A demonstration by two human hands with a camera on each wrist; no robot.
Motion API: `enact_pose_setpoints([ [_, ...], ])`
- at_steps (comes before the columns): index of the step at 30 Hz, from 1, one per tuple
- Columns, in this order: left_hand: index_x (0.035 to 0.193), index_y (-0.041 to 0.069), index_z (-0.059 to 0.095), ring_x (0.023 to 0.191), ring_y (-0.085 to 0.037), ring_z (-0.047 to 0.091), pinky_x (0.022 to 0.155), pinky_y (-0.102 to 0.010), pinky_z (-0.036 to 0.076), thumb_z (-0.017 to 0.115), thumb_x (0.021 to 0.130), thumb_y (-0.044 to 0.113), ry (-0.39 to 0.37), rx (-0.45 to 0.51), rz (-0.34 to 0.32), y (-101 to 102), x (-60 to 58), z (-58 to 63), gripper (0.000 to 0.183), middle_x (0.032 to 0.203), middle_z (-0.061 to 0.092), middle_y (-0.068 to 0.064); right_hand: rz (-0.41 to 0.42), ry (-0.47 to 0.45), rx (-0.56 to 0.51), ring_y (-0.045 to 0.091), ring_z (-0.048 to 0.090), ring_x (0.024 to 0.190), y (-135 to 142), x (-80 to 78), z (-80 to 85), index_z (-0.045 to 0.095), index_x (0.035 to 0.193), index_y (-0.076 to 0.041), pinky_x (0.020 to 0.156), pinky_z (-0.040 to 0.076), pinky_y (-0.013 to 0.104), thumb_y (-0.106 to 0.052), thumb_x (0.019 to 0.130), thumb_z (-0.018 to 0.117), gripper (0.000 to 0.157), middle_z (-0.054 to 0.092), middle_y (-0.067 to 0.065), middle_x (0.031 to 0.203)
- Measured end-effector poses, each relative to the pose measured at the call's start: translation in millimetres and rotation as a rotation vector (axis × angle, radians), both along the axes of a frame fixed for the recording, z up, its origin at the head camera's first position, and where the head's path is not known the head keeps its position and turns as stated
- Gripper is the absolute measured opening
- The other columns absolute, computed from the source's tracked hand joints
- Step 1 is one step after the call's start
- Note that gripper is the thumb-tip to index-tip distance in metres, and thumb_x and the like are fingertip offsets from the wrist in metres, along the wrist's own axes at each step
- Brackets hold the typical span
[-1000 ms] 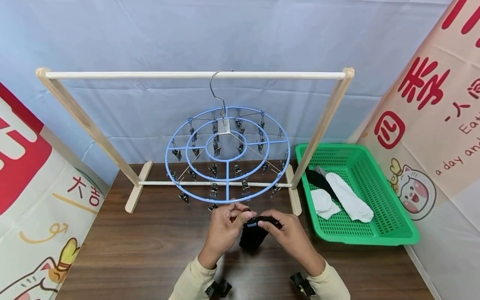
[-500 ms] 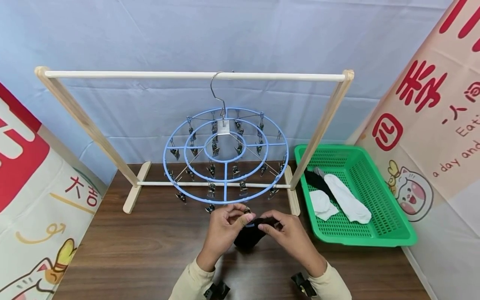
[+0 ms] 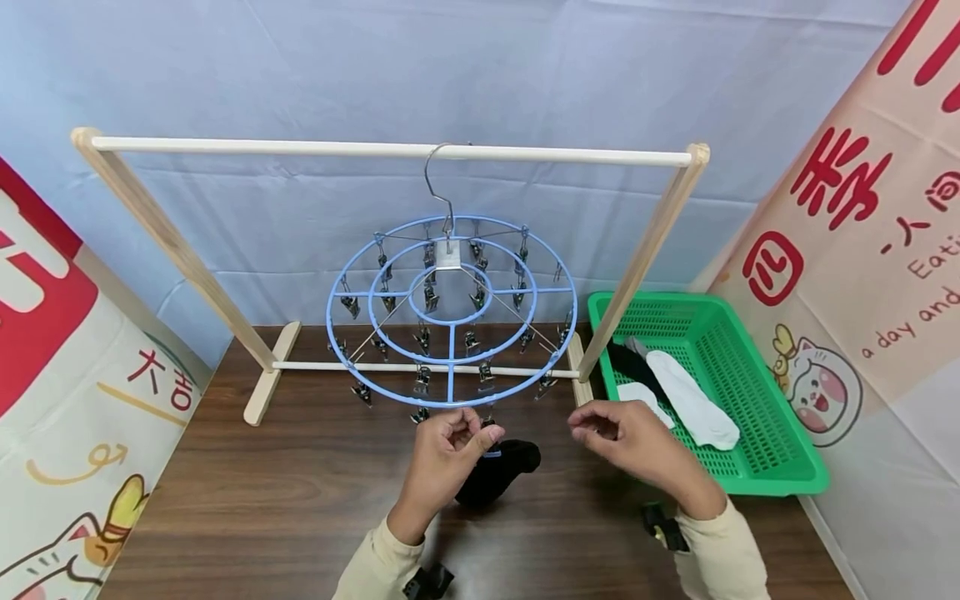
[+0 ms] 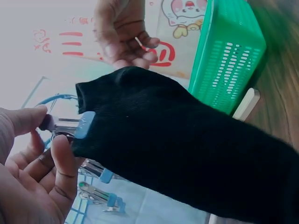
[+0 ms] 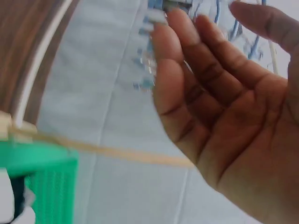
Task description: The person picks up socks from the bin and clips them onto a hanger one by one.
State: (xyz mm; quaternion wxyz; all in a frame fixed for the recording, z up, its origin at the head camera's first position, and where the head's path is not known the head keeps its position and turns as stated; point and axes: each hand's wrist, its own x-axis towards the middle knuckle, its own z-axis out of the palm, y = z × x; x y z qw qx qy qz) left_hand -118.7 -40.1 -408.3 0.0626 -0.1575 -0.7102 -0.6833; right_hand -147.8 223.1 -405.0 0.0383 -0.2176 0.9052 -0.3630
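The left hand [image 3: 442, 458] pinches a clip [image 4: 65, 125] biting the black sock [image 3: 491, 477] just beyond its fingertips, so that one seems pegged. The right hand [image 3: 647, 446], loosely curved, holds nothing; unpegged white socks [image 3: 692, 400] remain in the green basket [image 3: 780, 482] beside it.

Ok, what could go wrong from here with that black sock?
The clip bites the black sock only near the cuff's edge, so the sock might slip out.
The left hand pinches that clip, so an accidental squeeze could open it; the right hand is off the sock and may not catch it.
The blue hanger hangs from the top bar, so a tug on the clip could set it swinging.
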Motion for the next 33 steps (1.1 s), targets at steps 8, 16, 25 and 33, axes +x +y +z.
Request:
enact_pose_setpoints([
  [8,0.059,0.002,0.065,0.060,-0.006,0.058,0.048,-0.022,0.047,0.070,0.084,-0.004,0.121,-0.065,-0.015,-3.2,-1.8,-0.4,0.027,0.081,0.071,-0.014,-0.002,-0.088,0.159,0.010,0.058,0.074,28.2,-26.2,12.3,0.069,0.102,-0.004,0.065,0.048,0.031,-0.014,0.094,0.063,0.014,0.067,-0.004,0.085],
  [16,0.075,0.005,0.077,0.077,-0.017,0.067,0.049,-0.029,0.051,0.077,0.082,0.009,0.143,-0.147,-0.004,-6.5,-12.8,-31.4,0.009,0.096,0.072,-0.010,0.012,-0.210,0.155,0.022,0.062,0.080,55.3,-53.8,5.7,0.064,0.109,0.009,0.066,0.049,0.034,-0.003,0.097,0.053,0.021,0.069,0.012,0.092],
  [25,0.097,0.012,0.077,0.061,-0.009,0.057,0.054,-0.026,0.052,0.080,0.081,0.018,0.216,-0.290,0.025,-8.5,-9.7,-32.5,0.018,0.110,0.069,-0.009,-0.087,-0.284,0.180,0.026,0.062,0.074,75.6,-87.4,-11.1,0.059,0.111,0.018,0.061,0.046,0.035,0.000,0.100,0.043,0.026,0.065,0.023,0.096],
  [33,0.122,0.015,0.068,0.064,-0.016,0.054,0.058,-0.022,0.046,0.081,0.078,0.027,0.288,-0.504,0.011,-7.7,-9.6,-33.0,0.047,0.114,0.064,-0.003,-0.176,-0.324,0.263,0.019,0.048,0.060,85.8,-115.1,-32.3,0.060,0.108,0.016,0.055,0.041,0.032,0.000,0.099,0.041,0.026,0.061,0.024,0.090],
])
